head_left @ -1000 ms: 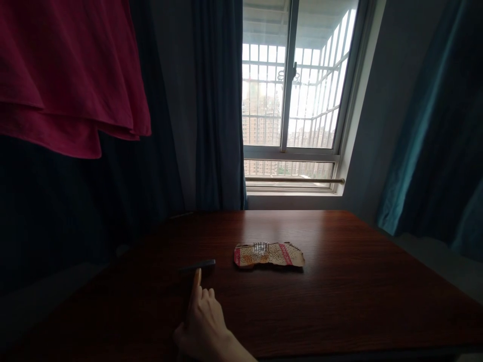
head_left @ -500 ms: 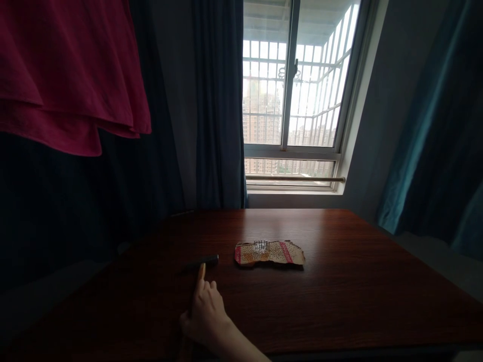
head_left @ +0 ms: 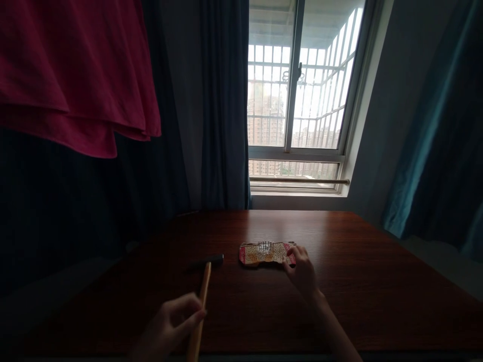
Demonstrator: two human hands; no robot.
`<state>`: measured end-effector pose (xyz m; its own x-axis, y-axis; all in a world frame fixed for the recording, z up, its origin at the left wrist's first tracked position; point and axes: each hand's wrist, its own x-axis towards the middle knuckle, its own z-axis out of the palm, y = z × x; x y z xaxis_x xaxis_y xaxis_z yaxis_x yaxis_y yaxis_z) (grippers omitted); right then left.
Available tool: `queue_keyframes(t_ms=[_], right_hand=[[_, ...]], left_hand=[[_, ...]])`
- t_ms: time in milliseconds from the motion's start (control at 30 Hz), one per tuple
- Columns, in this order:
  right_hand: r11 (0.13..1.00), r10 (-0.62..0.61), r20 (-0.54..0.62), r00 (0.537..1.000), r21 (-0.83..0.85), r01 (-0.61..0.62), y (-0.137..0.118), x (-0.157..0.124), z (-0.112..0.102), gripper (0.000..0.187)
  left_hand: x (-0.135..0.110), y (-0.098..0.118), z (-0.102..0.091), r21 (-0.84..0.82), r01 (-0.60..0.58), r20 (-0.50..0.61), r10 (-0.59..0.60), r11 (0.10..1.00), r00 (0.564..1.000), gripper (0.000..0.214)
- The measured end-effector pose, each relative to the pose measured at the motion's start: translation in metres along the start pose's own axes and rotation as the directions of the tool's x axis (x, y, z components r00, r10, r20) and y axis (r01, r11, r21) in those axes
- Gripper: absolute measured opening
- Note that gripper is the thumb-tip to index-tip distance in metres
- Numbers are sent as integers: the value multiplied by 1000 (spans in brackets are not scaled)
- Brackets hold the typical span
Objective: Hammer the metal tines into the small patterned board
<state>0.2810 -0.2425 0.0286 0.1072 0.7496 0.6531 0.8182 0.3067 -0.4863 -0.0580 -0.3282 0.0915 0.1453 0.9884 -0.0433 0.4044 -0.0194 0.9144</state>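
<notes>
A hammer with a dark head (head_left: 215, 259) and a wooden handle (head_left: 204, 289) lies left of centre, its handle pointing toward me. My left hand (head_left: 169, 319) has thumb and fingertips closed on the handle partway along. To the right, a flat, ragged-edged piece of cardboard (head_left: 251, 254) with dark spots and pink bands lies on the table. Several nails (head_left: 265, 246) stand upright in a row near its back edge. My right hand (head_left: 301, 267) grips the cardboard's right end, thumb at the front edge and fingers over the top, hiding that end.
The brown wooden table (head_left: 362, 296) runs back to a barred window (head_left: 294, 100). Dark blue curtains (head_left: 224, 110) hang beside it. A pink cloth (head_left: 83, 80) hangs at the upper left.
My right hand has let go of the hammer handle and moved right onto the cardboard. My left hand has come into view at the handle. The view has shifted slightly left.
</notes>
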Motion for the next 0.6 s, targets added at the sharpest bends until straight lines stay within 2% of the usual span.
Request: queue_keyframes(t_ms=[67,100,133,200,267,400,600], right_hand=[[999,-31,120,992,-6,32,24,6,-5,21],[999,-44,185,982,-14,48,33,9,-5,33],[998,-39,258,965,-28,48,40,11,-4,46],[998,-7,381,925,-60,32,51,15,1,64],[997,11,451,892,-72,25,58,19,6,74],[998,-30,499,866,-29,52,67,23,15,76],[999,-27,512,859,0,32,73,23,21,64]], left_hand=[[37,16,13,199,-226,89,212,954,973,41],[57,22,22,290,-314,163,276,904,947,53],[78,25,31,383,-360,239,286,851,928,65],[118,23,51,572,-328,308,174,752,935,85],[154,13,68,684,-314,369,60,659,928,99],[203,-13,89,729,-430,476,58,533,878,108],[231,-35,95,717,-499,533,78,487,842,96]])
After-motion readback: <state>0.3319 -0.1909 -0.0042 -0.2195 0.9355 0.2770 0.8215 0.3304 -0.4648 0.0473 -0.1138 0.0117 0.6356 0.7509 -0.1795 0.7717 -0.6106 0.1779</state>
